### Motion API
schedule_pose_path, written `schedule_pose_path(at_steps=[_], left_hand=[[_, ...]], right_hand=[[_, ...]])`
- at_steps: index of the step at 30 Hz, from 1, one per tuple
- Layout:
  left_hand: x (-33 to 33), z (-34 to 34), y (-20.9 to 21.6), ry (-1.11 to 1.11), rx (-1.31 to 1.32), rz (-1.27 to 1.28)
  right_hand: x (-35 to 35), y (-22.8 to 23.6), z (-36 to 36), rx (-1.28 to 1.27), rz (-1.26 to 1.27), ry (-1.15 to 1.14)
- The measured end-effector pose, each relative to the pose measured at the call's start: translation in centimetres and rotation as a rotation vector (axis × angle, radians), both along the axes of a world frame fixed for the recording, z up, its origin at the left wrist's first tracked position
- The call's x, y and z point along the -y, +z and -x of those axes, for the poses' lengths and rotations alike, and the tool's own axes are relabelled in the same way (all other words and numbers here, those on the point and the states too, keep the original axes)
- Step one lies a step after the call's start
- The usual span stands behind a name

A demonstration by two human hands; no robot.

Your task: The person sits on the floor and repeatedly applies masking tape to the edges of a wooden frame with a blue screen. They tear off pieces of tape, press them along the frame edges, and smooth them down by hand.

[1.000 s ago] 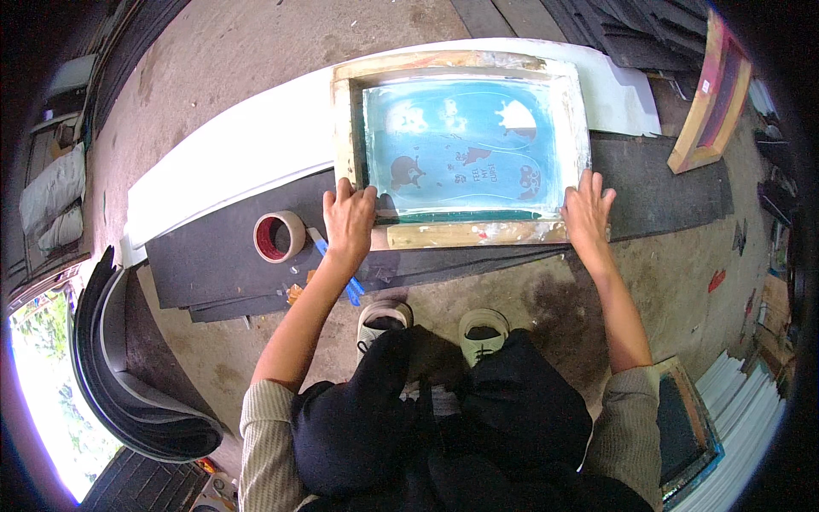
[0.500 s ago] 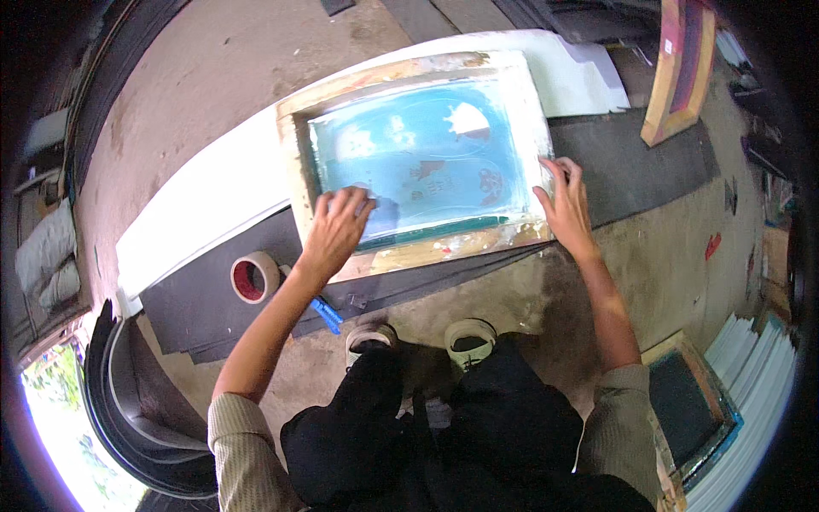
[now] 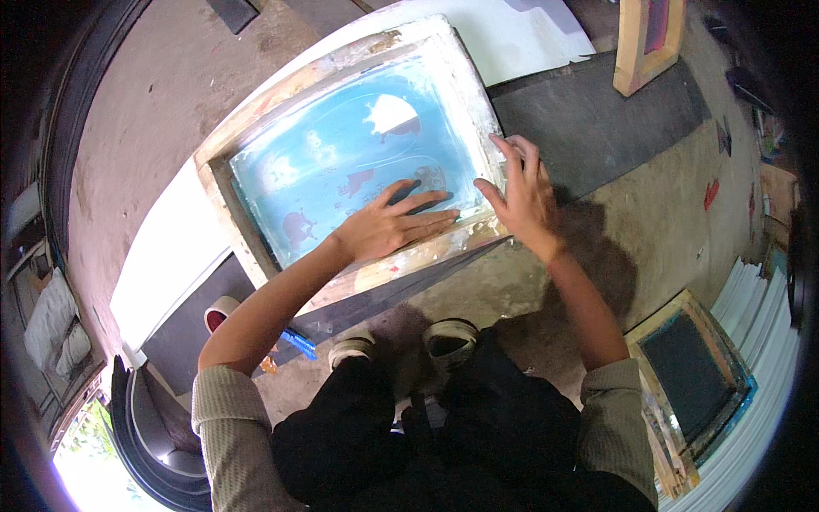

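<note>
A screen printing frame [image 3: 328, 271] of paint-stained wood with blue mesh [image 3: 341, 111] lies in front of me, tilted up to the right. Pale animal-like shapes show in the mesh. My left hand [image 3: 394, 226] is open, fingers stretched over the mesh's lower right corner and the near rail. With thumb and bent fingers, my right hand [image 3: 527, 194] grips the frame's right rail near its lower corner. Whether anything lies under my left palm is hidden.
White sheet [image 3: 162, 247] and dark sheets [image 3: 597, 111] lie under the frame. A tape roll [image 3: 220, 312] and a blue cutter [image 3: 299, 343] are near my left forearm. Another wooden frame [image 3: 650, 47] is at the far right; a dark-meshed frame [image 3: 687, 371] lies beside white stacked sheets [image 3: 759, 324].
My left hand has moved right, from the frame's left part to its lower right corner, with its fingers now stretched out. The right hand stays on the right rail. The view has shifted and turned.
</note>
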State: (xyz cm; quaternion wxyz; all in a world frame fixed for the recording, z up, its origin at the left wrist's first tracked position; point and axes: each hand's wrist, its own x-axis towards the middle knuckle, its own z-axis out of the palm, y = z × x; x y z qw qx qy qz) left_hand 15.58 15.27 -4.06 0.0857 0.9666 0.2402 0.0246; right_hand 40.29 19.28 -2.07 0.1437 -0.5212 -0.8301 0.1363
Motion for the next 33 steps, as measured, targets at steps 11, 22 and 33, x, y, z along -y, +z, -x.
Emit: schedule_pose_path(at_steps=[11, 22, 33], left_hand=[[-2.4, -4.8, 0.2, 0.035, 0.009, 0.022], [-1.1, -2.8, -0.4, 0.152, 0.180, 0.208], [-1.0, -4.8, -1.5, 0.296, 0.045, -0.153]], right_hand=[[-0.1, 0.1, -0.1, -0.068, -0.026, 0.009], [-0.2, 0.3, -0.4, -0.105, -0.020, -0.043], [0.0, -0.2, -0.2, -0.152, -0.057, -0.059]])
